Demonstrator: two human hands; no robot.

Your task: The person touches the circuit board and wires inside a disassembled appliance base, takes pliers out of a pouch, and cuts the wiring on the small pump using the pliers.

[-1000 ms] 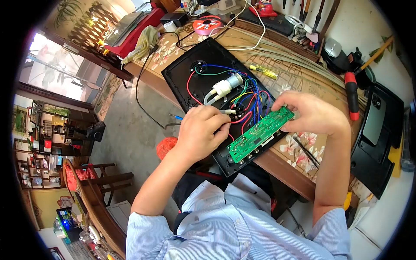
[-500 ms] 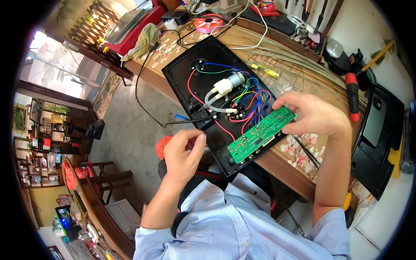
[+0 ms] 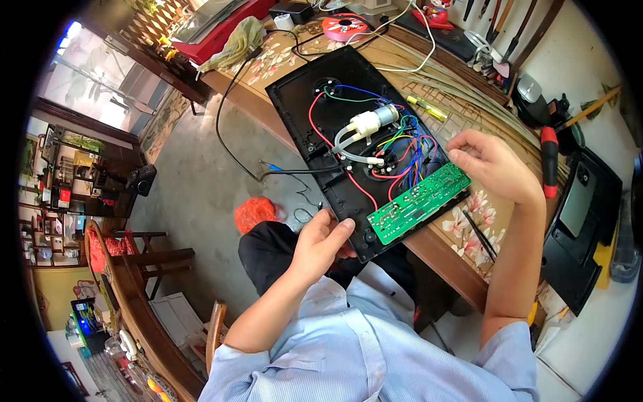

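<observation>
1. Gripping black panel (image 3: 355, 70) by its left edge, close to near corner; left hand (image 3: 321, 246) closed on it, with thumb on top and fingers underneath.
2. Extending right hand (image 3: 495, 167) to right end of green circuit board (image 3: 420, 203), with thumb and index finger nearly together; cannot tell from this angle whether pinching anything.
3. Finding board laid across near end of panel, with panel jutting past edge of table (image 3: 447, 269).
4. Seeing cream-and-silver motor (image 3: 372, 122) mid-panel, beside coloured wires (image 3: 418, 151).
5. Noting yellow screwdriver (image 3: 426, 107) just beyond panel, dark tweezers (image 3: 482, 238) right of board.
</observation>
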